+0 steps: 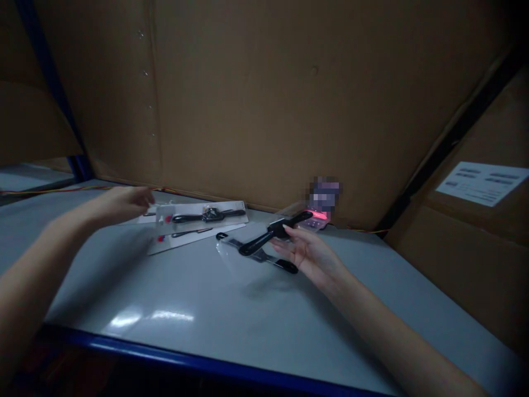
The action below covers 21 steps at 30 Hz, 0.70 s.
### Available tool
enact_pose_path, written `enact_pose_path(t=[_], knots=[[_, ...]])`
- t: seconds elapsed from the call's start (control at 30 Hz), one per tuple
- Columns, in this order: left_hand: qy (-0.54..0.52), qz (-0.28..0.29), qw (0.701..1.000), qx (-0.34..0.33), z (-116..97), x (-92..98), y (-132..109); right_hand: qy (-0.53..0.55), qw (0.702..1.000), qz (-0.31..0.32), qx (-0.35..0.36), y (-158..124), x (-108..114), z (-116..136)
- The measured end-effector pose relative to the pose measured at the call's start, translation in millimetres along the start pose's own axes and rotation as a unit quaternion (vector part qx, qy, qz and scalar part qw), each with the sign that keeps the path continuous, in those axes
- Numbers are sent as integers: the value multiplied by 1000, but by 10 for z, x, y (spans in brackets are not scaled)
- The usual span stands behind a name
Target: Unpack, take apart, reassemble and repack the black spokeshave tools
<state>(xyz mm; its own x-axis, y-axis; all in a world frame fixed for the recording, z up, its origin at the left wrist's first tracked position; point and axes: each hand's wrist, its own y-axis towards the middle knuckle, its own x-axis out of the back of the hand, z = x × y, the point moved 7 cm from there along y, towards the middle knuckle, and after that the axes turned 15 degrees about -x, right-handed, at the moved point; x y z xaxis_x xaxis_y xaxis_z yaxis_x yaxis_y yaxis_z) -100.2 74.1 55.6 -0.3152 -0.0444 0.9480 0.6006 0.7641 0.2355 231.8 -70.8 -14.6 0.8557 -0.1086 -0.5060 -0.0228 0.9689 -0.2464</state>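
Note:
My right hand [316, 259] grips a black two-handled tool that looks like a spokeshave [258, 241], lifted over the grey table, with its thumb on the middle body. A second black-handled tool [285, 266] crosses below it, with clear plastic around it; its middle is partly hidden. My left hand [124, 203] is at the left end of several carded packs, its fingers curled. Whether it pinches a card edge cannot be made out. The top carded pack [198, 216] shows a similar black tool and a red spot. Another carded pack [190, 240] lies partly under it.
A clear plastic pack with a pink-red glow [317, 216] stands against the cardboard wall [248, 110] at the back. Thin red and yellow wires [53, 191] run along the rear edge. A labelled carton [467, 248] borders the right side. A blue rail [136, 353] edges the grey table [198, 292].

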Motion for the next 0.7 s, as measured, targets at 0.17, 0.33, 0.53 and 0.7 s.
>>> enact_pose_path(t=[0.17,0.33,0.53,0.7], knots=[[46,61,997,15,695,-244,-242,-16,1000,11,-6,-15,-50,-4],[84,78,993,8,799,-383,-246,-14,1000,6,-12,-11,-30,-25],[238,41,967,-84,630,-327,-167,-18,1000,5,-3,-1,-7,-23],[214,29,967,-136,452,-241,-154,-23,1000,2,-4,-4,-5,-12]])
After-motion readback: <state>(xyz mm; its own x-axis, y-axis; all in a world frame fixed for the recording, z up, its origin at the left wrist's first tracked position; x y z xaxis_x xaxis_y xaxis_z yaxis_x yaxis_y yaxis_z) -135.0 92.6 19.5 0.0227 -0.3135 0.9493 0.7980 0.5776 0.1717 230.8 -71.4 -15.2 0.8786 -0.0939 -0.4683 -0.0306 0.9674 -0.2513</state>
